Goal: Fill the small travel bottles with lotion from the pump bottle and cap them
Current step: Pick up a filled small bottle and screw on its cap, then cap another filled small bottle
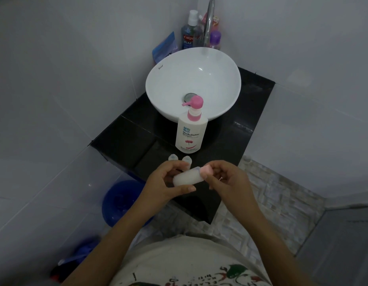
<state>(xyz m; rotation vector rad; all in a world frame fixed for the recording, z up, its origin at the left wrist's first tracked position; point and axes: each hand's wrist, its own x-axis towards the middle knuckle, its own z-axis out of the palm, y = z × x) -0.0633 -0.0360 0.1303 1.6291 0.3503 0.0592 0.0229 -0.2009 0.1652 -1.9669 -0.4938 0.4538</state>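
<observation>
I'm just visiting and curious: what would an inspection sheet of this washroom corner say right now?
Surface: black glossy counter, white round basin on it.
Job's things: white pump bottle with pink pump upright before the basin; translucent small travel bottle held sideways, pink cap at its mouth; two more small bottles standing behind.
Clutter: blue mouthwash bottle, purple bottle, blue pouch behind the basin.
Hands: left hand grips the bottle; right hand holds the cap.
Cables: nothing seen.
Surroundings: white tiled walls, blue bucket below.
</observation>
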